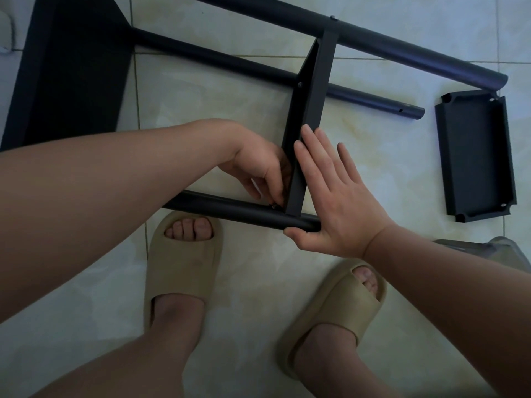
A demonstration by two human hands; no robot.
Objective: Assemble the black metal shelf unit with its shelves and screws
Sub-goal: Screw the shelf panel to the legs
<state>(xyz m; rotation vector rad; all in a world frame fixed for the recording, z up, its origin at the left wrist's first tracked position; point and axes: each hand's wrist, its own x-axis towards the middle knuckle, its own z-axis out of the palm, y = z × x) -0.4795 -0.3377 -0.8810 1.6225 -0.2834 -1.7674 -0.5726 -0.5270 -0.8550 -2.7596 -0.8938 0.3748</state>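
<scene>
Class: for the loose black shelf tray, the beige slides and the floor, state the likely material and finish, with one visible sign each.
Shelf tray: probably sheet metal, matte black coat; thin folded rims, notched corners. Slides: seemingly moulded foam or rubber, matte beige; thick, seamless, rounded. Floor: likely glazed ceramic tile; glossy marbled surface, grout lines.

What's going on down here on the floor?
A person is putting together a black metal shelf unit on the tiled floor. Their left hand pinches a small screw where an upright shelf meets the nearest pole, while the right hand presses flat against that shelf to steady it. A spare shelf lies loose to the right, not yet fitted.
</scene>
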